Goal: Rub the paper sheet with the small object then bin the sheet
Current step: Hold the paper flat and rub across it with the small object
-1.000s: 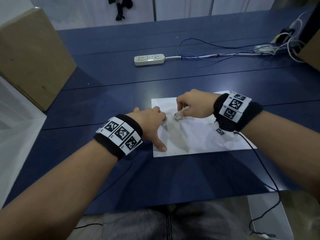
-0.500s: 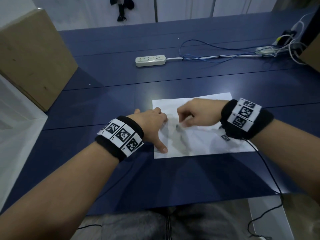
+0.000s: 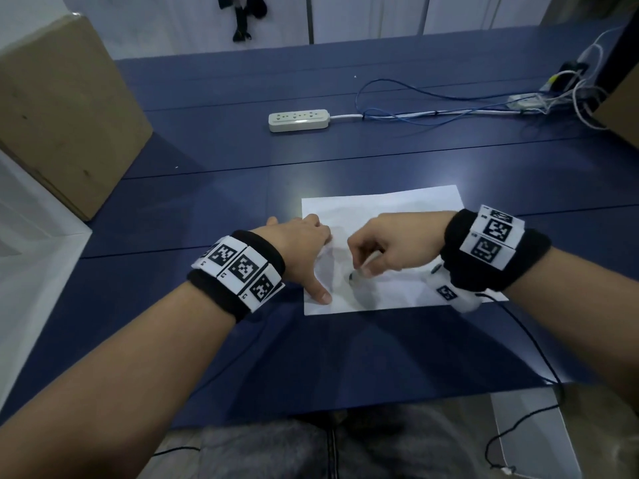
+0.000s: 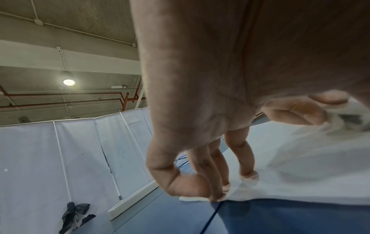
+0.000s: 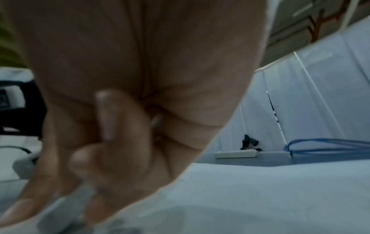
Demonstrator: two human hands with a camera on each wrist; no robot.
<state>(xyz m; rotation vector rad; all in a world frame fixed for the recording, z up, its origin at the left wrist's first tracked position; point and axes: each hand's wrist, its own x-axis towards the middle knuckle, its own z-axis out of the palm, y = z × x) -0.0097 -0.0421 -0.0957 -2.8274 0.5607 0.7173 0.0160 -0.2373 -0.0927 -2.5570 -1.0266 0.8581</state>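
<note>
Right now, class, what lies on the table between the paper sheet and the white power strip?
Only bare blue table, crossed by a seam between boards. The head view shows nothing standing between the paper sheet and the power strip.

No legible text anywhere.

- The right hand (image 3: 390, 243) has slid across the paper sheet (image 3: 397, 292) toward 6 o'clock — a second ago it pinched the small object (image 3: 361, 271) near the sheet's upper middle; now the object's tip touches lower down, nearer the sheet's near edge.
- The right wrist has drawn back with it, uncovering more of the sheet's far edge and its 1 o'clock corner.
- The grey smudge on the paper beside the object reaches further toward 6 o'clock than before.
</note>
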